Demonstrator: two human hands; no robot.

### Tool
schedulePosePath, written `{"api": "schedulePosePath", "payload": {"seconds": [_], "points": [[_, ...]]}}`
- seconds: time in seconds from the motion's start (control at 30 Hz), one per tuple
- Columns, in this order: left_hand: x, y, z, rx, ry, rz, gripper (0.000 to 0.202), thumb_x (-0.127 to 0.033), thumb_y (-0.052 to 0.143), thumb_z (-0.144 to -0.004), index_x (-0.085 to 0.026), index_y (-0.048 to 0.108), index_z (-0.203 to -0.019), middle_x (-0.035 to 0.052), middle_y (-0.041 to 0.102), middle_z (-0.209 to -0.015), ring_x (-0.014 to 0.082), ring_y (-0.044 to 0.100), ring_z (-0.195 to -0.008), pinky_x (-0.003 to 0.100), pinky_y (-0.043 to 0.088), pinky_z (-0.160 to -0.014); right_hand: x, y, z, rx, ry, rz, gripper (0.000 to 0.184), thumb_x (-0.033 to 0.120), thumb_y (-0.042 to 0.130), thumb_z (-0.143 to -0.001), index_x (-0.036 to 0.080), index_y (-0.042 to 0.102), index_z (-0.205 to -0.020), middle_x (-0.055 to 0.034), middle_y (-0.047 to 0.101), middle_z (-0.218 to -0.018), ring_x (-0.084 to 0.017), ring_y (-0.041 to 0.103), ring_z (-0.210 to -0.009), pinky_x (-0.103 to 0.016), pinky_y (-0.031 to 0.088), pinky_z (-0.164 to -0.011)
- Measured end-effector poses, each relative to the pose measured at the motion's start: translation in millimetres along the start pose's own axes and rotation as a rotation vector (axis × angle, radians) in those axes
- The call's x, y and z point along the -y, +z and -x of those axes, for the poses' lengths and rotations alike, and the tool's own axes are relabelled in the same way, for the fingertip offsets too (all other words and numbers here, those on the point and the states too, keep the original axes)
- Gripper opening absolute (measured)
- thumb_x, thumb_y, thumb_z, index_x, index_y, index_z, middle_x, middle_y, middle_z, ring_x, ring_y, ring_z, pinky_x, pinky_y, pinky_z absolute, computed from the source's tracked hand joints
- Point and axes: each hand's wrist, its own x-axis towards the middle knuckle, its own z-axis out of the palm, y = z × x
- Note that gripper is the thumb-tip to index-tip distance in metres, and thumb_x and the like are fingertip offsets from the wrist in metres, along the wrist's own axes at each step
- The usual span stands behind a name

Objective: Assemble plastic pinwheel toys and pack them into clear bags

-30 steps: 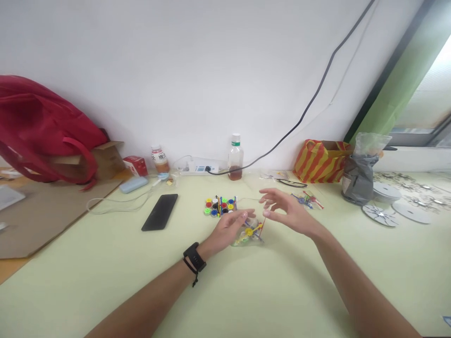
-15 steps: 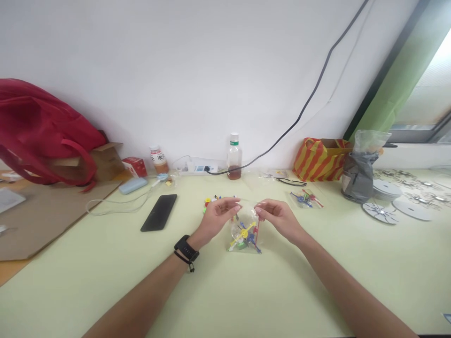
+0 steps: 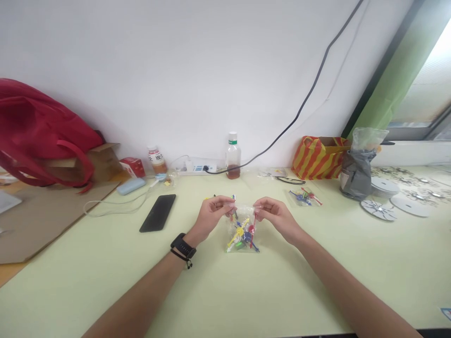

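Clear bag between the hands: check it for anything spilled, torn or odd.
Nothing stands out. The left hand and right hand hold the clear bag by its top, coloured parts showing inside. Tiny tears can't be ruled out.

It looked like a modest indoor workroom, though an office corner could not be ruled out. A long green bench (image 3: 218, 291) stood against a white wall (image 3: 176, 70). Well right of the tall bottle (image 3: 233, 157) lay pale discs (image 3: 410, 206) and many spidery pieces (image 3: 424, 181); in front of it, a clear bag (image 3: 243, 237) of plastic parts; left of it, a power strip (image 3: 199, 168), phone (image 3: 158, 213) and backpack (image 3: 45, 122).
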Motion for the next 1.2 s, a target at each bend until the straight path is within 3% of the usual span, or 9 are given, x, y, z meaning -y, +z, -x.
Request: {"api": "schedulePosePath", "payload": {"seconds": [0.17, 0.3, 0.47, 0.57, 0.67, 0.87, 0.97, 1.07, 1.2], "points": [[5, -1.8, -2, -0.025, 0.018, -0.004, 0.027, -0.036, 0.083, -0.08, -0.013, 0.077, -0.096, 0.0073, 0.077, -0.082, 0.0168, 0.07, -0.072, 0.029, 0.057, -0.07, -7, -3, -2, -0.086, -0.058, 0.115, 0.043, 0.053, 0.072, -0.084, 0.02, 0.061, -0.109, -0.0065, 0.065, -0.095, -0.02, 0.063, -0.084, -0.035, 0.054, -0.075], [5, 0.6, -1, -0.021, 0.057, -0.009, 0.028, -0.04, 0.08, -0.083, -0.014, 0.071, -0.081, 0.0052, 0.075, -0.076, 0.0127, 0.064, -0.062, 0.026, 0.054, -0.065, -7, 0, 6, -0.336, -0.414, 0.478, 0.024, 0.043, 0.062, -0.093, 0.022, 0.059, -0.105, -0.0093, 0.062, -0.102, -0.023, 0.061, -0.089, -0.041, 0.054, -0.082], [2, 8.2, 5, -0.016, 0.081, -0.019, 0.03, -0.041, 0.073, -0.09, -0.015, 0.068, -0.078, 0.0043, 0.073, -0.074, 0.0123, 0.062, -0.062, 0.026, 0.053, -0.064, 3, 13, 19, -0.271, -0.748, 0.928, 0.023, 0.026, 0.061, -0.094, 0.025, 0.068, -0.116, -0.0142, 0.055, -0.13, -0.032, 0.052, -0.12, -0.052, 0.043, -0.103], [-5, 13.1, 6, 0.002, 0.091, -0.033, 0.028, -0.043, 0.07, -0.091, -0.015, 0.071, -0.084, 0.0059, 0.074, -0.077, 0.0152, 0.065, -0.066, 0.027, 0.054, -0.064, 12, 17, 15, -0.277, -0.707, 1.065, 0.028, 0.026, 0.06, -0.095, 0.026, 0.069, -0.121, -0.0143, 0.053, -0.135, -0.034, 0.047, -0.122, -0.054, 0.04, -0.103], [-21, 16.1, 2, 0.049, 0.113, -0.159, 0.027, -0.041, 0.07, -0.09, -0.015, 0.074, -0.085, 0.0071, 0.075, -0.08, 0.017, 0.066, -0.069, 0.027, 0.053, -0.062, 33, 13, 7, -0.214, -0.683, 1.162, 0.018, 0.025, 0.055, -0.098, 0.023, 0.073, -0.103, -0.0132, 0.058, -0.125, -0.032, 0.047, -0.115, -0.05, 0.039, -0.1], [-67, 18.2, -16, 0.114, 0.227, -0.425, 0.015, -0.03, 0.071, -0.084, -0.015, 0.076, -0.085, 0.0063, 0.075, -0.078, 0.0177, 0.067, -0.068, 0.026, 0.053, -0.061, 105, 4, 13, 0.277, -0.41, 1.192, 0.022, 0.017, 0.046, -0.1, 0.021, 0.066, -0.092, -0.0049, 0.065, -0.094, -0.017, 0.056, -0.074, -0.032, 0.039, -0.065], [-90, 20.2, -22, 0.21, 0.228, -0.51, 0.013, -0.022, 0.067, -0.082, -0.016, 0.075, -0.091, 0.006, 0.074, -0.075, 0.0186, 0.069, -0.066, 0.027, 0.053, -0.06, 131, 1, 13, 0.295, -0.299, 1.151, 0.015, 0.022, 0.052, -0.097, 0.025, 0.067, -0.101, -0.0037, 0.068, -0.095, -0.018, 0.062, -0.077, -0.03, 0.038, -0.063], [-109, 22.0, -23, 0.385, 0.18, -0.567, 0.019, -0.017, 0.064, -0.079, -0.02, 0.072, -0.096, 0.0055, 0.075, -0.079, 0.0204, 0.071, -0.067, 0.026, 0.052, -0.054, 140, -3, 7, 0.334, -0.236, 1.11, 0.024, 0.025, 0.06, -0.092, 0.028, 0.067, -0.114, -0.0041, 0.071, -0.104, -0.02, 0.065, -0.081, -0.03, 0.041, -0.064], [-122, 22.4, -24, 0.445, 0.202, -0.671, 0.026, -0.011, 0.059, -0.077, -0.023, 0.072, -0.096, 0.0046, 0.074, -0.082, 0.0191, 0.07, -0.06, 0.023, 0.042, -0.044, 139, -5, -1, 0.399, -0.092, 1.163, 0.025, 0.028, 0.067, -0.086, 0.027, 0.072, -0.11, -0.0053, 0.073, -0.104, -0.02, 0.066, -0.072, -0.031, 0.04, -0.058]]}}
